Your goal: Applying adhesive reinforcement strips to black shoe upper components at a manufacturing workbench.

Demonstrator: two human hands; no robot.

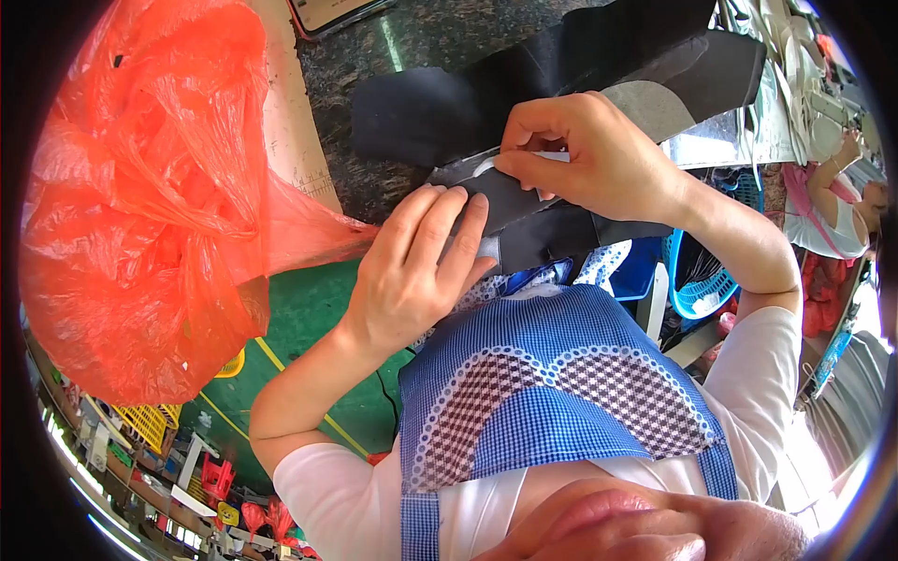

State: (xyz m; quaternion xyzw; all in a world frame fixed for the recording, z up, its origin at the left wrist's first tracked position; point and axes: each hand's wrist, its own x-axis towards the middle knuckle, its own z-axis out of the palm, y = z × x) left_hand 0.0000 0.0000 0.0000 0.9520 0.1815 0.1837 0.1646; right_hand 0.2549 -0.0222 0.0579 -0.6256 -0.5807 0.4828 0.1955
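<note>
Closest to the lens: blue checked apron (561, 374) with a lace-edged bib, worn over a white shirt. Just above it, left hand (412, 271) laid flat, fingers (447, 220) stretched out and pressing down on a dark fabric piece (514, 201) at the table edge. Right hand (585, 154) curled over the same piece from the far side, fingertips pinched on its pale edge (something small and white under them, too hidden to tell what). Both hands close together, nearly touching, both on that one piece. Beyond the hands, more black cut pieces (561, 65) stacked on the dark speckled tabletop (412, 37), one grey curved piece (655, 107) peeking out beside the right wrist. Off to the left, big orange plastic bag (140, 187), crumpled and bulging, brushing the table's corner. Lower right, blue plastic basket (702, 290) under the table. Far right, another person's arm (823, 187) at a separate bench.
</note>
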